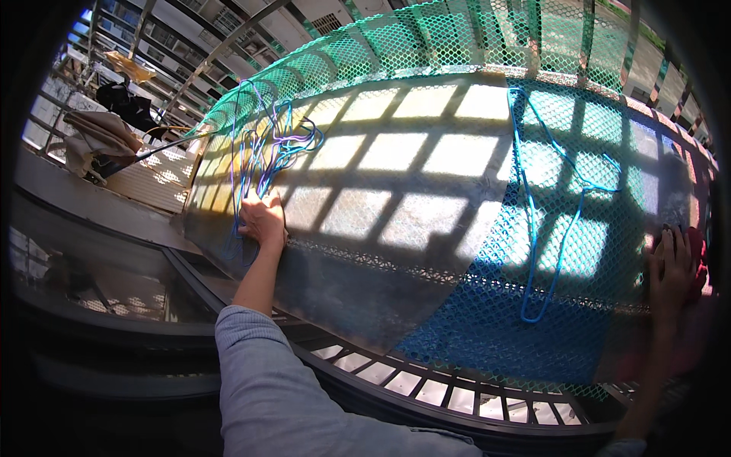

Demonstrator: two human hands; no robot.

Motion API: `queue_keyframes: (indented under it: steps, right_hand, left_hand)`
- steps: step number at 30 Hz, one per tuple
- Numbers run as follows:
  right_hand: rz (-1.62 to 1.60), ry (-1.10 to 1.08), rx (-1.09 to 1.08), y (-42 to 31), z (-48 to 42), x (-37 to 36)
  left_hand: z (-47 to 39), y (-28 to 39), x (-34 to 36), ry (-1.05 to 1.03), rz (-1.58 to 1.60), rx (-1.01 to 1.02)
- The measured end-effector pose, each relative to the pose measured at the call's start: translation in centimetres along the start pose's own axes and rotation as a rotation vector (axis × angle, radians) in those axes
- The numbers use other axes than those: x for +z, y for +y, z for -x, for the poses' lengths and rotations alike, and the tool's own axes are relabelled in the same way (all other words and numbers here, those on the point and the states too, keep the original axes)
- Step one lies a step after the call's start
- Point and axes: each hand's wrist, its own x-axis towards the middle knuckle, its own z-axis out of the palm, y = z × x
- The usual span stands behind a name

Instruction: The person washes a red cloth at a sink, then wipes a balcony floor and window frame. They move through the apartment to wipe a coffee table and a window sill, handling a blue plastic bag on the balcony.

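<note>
My left hand (264, 220) is closed around the near end of a bundle of blue and purple clothes hangers (268, 143). The bundle fans out over the sunlit board (365, 211), and some of the wires overlap each other. To the right, a single blue clothes hanger (532, 223) lies flat on green plastic mesh (571, 245), its hook pointing right. At the far right, in shade, my right hand (673, 263) has its fingers stretched out against a dark red thing, perhaps cloth (698, 260). Its palm is hidden, so I cannot tell whether it grips this.
Metal bars (534, 40) with green netting (394, 43) rise along the far side. A dark window frame (365, 380) runs along the near edge. On the left are a brown cloth (105, 137), a dark cloth (125, 105) and a pole (151, 151).
</note>
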Motion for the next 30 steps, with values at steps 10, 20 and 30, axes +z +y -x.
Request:
queue_keyframes:
  steps: [10,20,30]
  right_hand:
    - [-0.07,-0.057,0.031,0.8,1.3,1.3]
    - [0.081,-0.032,0.362,-0.9,0.0,-3.0]
    - [-0.108,-0.031,0.598,2.2,1.6,-1.4]
  left_hand:
    - [-1.6,-7.0,1.6,-0.024,-0.033,0.134]
    - [-13.0,-6.3,15.6,-0.199,-0.157,0.05]
    - [-12.1,-3.6,9.4,0.092,0.076,-0.272]
